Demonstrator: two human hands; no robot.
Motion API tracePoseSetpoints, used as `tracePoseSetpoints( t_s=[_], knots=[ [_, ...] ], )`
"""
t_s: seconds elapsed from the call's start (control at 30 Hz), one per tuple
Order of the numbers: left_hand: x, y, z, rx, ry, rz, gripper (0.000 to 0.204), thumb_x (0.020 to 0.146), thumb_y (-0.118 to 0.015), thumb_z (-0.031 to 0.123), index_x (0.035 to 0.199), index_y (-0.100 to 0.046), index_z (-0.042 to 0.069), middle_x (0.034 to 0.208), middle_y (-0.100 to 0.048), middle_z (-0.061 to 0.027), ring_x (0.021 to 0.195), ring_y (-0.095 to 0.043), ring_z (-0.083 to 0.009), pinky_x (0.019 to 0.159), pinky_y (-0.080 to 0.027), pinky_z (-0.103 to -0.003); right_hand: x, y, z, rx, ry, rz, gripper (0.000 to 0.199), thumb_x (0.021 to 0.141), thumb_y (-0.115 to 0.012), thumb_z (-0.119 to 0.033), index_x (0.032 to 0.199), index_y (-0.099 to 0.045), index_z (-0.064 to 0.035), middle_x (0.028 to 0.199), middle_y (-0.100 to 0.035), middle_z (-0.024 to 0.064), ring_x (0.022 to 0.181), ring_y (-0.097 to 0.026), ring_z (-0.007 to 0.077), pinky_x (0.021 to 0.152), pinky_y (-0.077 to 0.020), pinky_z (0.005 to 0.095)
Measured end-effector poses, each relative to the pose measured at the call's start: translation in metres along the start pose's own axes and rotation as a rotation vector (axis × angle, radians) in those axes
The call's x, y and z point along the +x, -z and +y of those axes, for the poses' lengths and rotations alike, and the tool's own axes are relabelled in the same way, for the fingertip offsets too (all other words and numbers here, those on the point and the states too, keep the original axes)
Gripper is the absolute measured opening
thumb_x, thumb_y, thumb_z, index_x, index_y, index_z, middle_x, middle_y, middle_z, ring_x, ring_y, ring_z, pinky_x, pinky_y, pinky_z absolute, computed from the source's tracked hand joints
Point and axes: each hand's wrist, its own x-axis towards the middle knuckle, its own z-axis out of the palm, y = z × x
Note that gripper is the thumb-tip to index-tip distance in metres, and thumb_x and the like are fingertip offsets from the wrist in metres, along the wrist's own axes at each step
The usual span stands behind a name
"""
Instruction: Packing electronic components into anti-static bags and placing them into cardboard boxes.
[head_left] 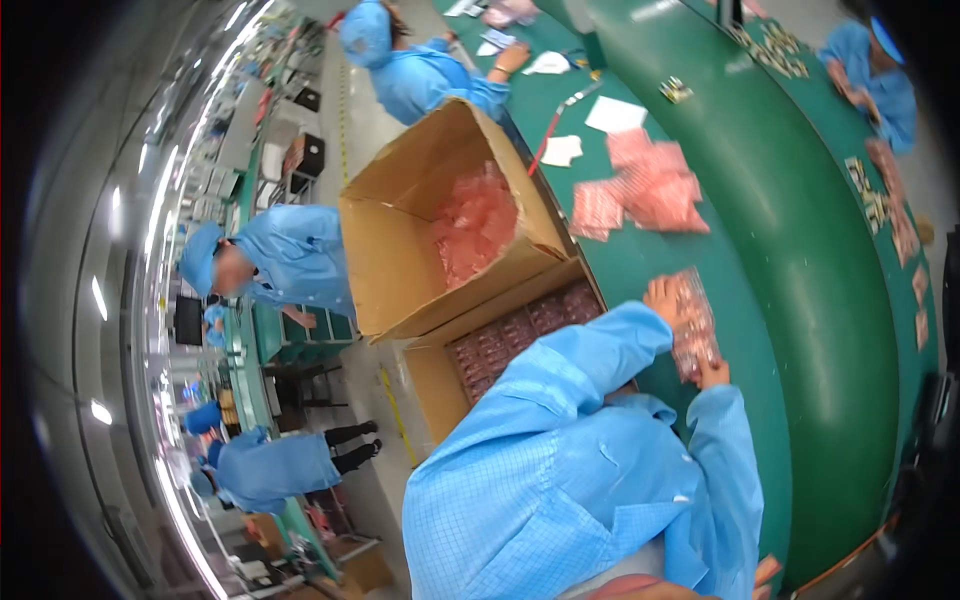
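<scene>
A clear, pinkish bubble-wrap packet (693, 328) lies between my two hands at the edge of the green table. My left hand (661, 300) grips its far left side, fingers bent over the top. At its near end, my right hand (713, 375) has thumb and fingers closed on the corner. What is inside the packet is too blurred to make out. Beyond it on the table lies a pile of pink bubble bags (645, 185).
An open carton (400, 190) holding loose pink bags stands left of the table. Below it, another carton (430, 385) has rows of wrapped packets. A raised green belt (800, 250) runs along the right. Co-workers in blue stand at the far table end, left and far right.
</scene>
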Motion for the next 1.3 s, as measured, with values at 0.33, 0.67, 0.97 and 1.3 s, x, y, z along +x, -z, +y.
tracePoseSetpoints(
  t_s=[0.33, 0.67, 0.97, 1.3],
  knots=[
    [0.014, -0.02, -0.047, 0.094, 0.066, -0.024, 0.091, 0.063, -0.077, 0.039, 0.136, -0.032, 0.009, 0.134, -0.034, -0.0156, 0.124, -0.031, -0.0362, 0.096, -0.034, -0.047, 0.026, -0.033, -0.014, 0.07, -0.136, -0.063, 0.05, 0.083, -0.068, -0.029, 0.113, -0.036, -0.0039, 0.078, -0.063, 0.0178, 0.052, -0.064, 0.0273, 0.035, -0.0433, 0.0309],
    [0.025, -0.017, -0.057, -0.032, 0.036, 0.001, 0.084, 0.068, -0.072, 0.029, 0.136, -0.029, 0.005, 0.139, -0.029, -0.0175, 0.128, -0.027, -0.0375, 0.1, -0.031, -0.05, 0.039, -0.044, -0.035, 0.098, -0.153, -0.127, 0.046, 0.085, -0.065, -0.034, 0.109, -0.037, -0.0069, 0.075, -0.063, 0.0157, 0.057, -0.063, 0.0229, 0.043, -0.0445, 0.0289],
    [-0.084, 0.013, -0.011, -0.572, -0.234, -0.832, 0.033, 0.078, -0.07, 0.031, 0.096, -0.058, 0.006, 0.079, -0.064, -0.0094, 0.074, -0.062, -0.0183, 0.065, -0.049, -0.033, -0.02, 0.031, 0.053, 0.017, -0.163, -0.322, 0.026, 0.09, -0.057, -0.025, 0.1, -0.049, -0.0029, 0.078, -0.067, 0.014, 0.06, -0.063, 0.0186, 0.048, -0.0469, 0.0276],
    [-0.128, -0.044, -0.007, -0.753, -0.486, -1.636, 0.034, 0.087, -0.064, 0.02, 0.116, -0.058, 0.003, 0.113, -0.061, -0.0107, 0.104, -0.057, -0.0209, 0.091, -0.044, -0.035, -0.054, 0.057, 0.13, 0.287, -0.165, -0.208, 0.017, 0.091, -0.05, -0.019, 0.1, -0.051, -0.004, 0.083, -0.068, 0.0143, 0.065, -0.066, 0.0207, 0.051, -0.05, 0.028]
  ],
)
